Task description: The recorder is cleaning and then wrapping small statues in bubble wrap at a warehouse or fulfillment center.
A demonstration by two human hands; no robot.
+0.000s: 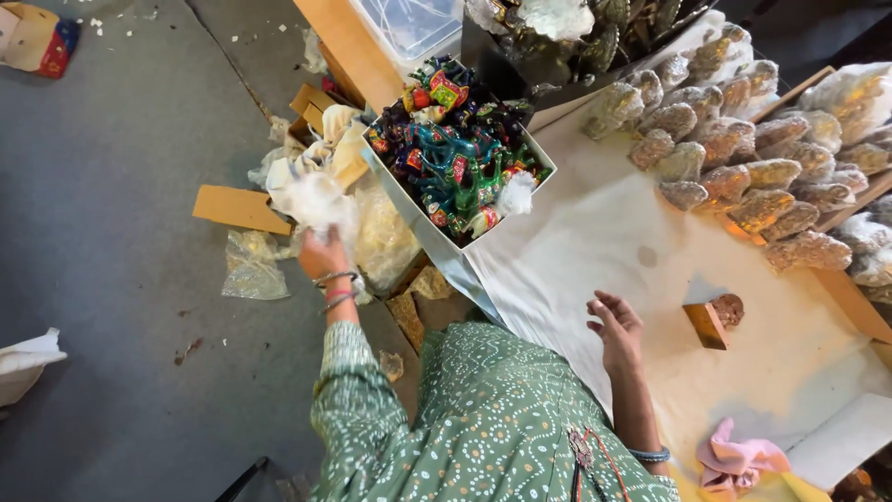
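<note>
My left hand reaches out over the floor at the left of the table and grips a crumpled wad of white wrapping above a heap of plastic and paper scraps. My right hand hovers over the white cloth-covered table, fingers apart, holding nothing. A small brown wooden piece lies on the cloth just to the right of that hand. A white box full of colourful painted figurines stands at the table's left edge, between both hands.
Several plastic-wrapped golden figurines lie in rows at the back right. A pink cloth lies near the front right. Cardboard scraps and plastic bags litter the grey floor. A clear plastic tub stands at the back.
</note>
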